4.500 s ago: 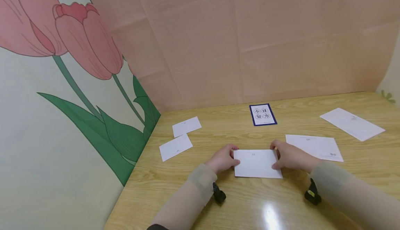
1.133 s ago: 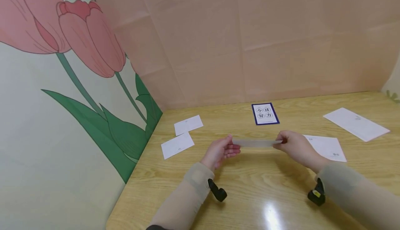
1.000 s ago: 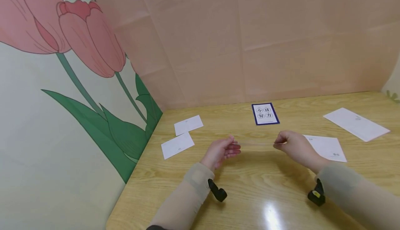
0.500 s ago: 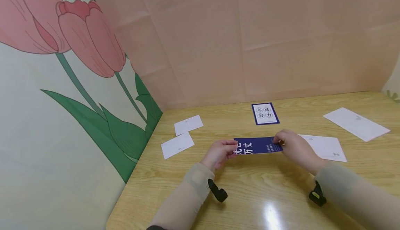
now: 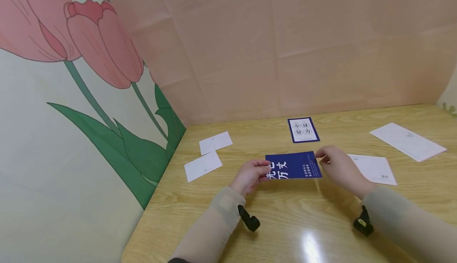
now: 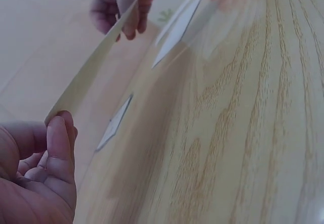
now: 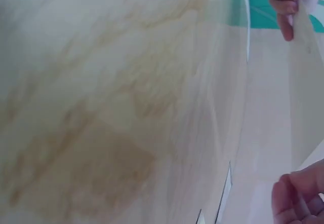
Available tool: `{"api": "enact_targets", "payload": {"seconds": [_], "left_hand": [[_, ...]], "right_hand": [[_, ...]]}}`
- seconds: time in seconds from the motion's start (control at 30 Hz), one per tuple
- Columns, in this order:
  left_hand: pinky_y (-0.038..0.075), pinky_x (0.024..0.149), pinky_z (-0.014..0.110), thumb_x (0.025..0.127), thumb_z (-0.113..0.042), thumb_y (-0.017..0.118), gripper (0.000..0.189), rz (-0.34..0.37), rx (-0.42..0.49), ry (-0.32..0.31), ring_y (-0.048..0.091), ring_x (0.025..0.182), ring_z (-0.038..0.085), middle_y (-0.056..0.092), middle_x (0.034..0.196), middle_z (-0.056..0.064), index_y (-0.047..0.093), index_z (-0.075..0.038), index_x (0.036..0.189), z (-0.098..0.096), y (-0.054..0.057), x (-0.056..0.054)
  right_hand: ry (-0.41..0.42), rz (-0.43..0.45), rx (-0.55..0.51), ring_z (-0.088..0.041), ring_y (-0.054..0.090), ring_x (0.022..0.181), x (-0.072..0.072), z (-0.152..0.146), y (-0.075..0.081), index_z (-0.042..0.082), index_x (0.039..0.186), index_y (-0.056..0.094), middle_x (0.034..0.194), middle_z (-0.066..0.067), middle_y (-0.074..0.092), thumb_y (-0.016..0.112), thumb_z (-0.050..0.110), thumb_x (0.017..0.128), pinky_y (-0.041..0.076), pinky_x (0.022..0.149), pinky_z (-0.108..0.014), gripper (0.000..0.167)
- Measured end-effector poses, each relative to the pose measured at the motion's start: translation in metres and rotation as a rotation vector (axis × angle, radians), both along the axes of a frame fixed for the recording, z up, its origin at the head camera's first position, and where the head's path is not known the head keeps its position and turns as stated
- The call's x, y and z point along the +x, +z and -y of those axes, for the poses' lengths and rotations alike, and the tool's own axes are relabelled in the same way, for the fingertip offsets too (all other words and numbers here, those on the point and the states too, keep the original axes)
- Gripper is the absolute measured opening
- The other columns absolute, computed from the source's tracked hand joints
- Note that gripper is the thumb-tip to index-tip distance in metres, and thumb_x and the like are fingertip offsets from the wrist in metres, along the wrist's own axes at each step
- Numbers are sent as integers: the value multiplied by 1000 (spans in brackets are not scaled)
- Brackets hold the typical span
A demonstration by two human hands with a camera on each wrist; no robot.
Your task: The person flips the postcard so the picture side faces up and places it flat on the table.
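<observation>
A dark blue postcard (image 5: 294, 166) with large white characters is held above the wooden table in the head view, its printed face toward the head camera. My left hand (image 5: 250, 174) pinches its left end, thumb on the printed face. At the other end, the fingertips of my right hand (image 5: 340, 169) are right at the upper part of the card's right edge; I cannot tell whether they grip it. In the left wrist view the pale back of the postcard (image 6: 91, 72) stretches from my left hand (image 6: 50, 168) toward my right hand (image 6: 126, 3).
A blue-bordered card (image 5: 303, 130) lies face up near the back wall. Two white cards, one nearer (image 5: 202, 166) and one farther (image 5: 216, 143), lie on the left. On the right are a white card (image 5: 373, 168) partly behind my right hand and another white card (image 5: 408, 142).
The postcard was held white side up, then lifted and flipped over so its blue face shows. Over the last half second it has tilted further toward the camera, and the right fingers shifted to its edge.
</observation>
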State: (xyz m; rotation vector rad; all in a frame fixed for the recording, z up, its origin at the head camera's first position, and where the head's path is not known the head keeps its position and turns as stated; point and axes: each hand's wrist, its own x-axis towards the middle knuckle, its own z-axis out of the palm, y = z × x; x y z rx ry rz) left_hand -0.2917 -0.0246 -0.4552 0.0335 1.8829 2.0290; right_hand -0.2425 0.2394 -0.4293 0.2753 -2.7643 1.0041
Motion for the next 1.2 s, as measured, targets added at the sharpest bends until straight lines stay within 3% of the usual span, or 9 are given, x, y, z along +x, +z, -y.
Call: {"api": "enact_targets", "payload": {"seconds": [0.13,0.27,0.43,0.6,0.73,1.03,1.2], "left_hand": [[51,61,23,88,-1,65,16,-3,-15,9,62,74,15,65,94,8,66,1,104,0,-2,0],[51,61,22,88,-1,66,15,-5,-35,9,61,73,14,65,93,7,66,0,103,0,-3,0],[51,61,23,88,-1,66,14,-24,-67,3,60,72,13,65,92,5,68,-3,101,1,-2,0],[51,59,21,88,0,65,12,-67,-108,-12,58,69,12,64,90,4,67,-3,99,2,-5,0],[51,59,22,86,2,67,14,-61,-108,-7,59,70,13,63,88,4,64,-2,99,1,-4,1],[51,57,24,83,6,69,62,-62,-135,4,61,71,17,60,87,8,45,-8,139,1,-5,2],[51,57,23,84,5,68,59,-60,-159,-20,60,71,15,61,87,6,49,-8,139,1,-6,2]], "right_hand": [[-24,129,-123,-34,61,90,-1,0,1,-8,111,54,104,-25,59,53,4,94,53,74,-46,20],[-25,283,-334,-28,63,88,-2,1,0,-12,123,42,106,-25,55,46,17,102,56,72,-40,37],[-14,402,-489,-24,63,87,-3,1,-1,-12,137,26,113,-28,50,56,20,98,56,73,-37,59],[4,448,-510,-25,59,86,-3,2,-1,-10,143,20,111,-24,49,65,12,91,56,71,-36,72],[15,458,-501,-25,57,85,-4,2,-1,-8,145,19,108,-22,49,66,10,90,56,69,-35,75],[16,471,-481,-26,56,85,-5,2,-5,-6,147,19,107,-21,47,66,8,89,55,68,-35,76],[14,496,-455,-26,55,87,-6,1,-7,-4,148,20,109,-22,47,67,8,89,55,68,-35,76]]}}
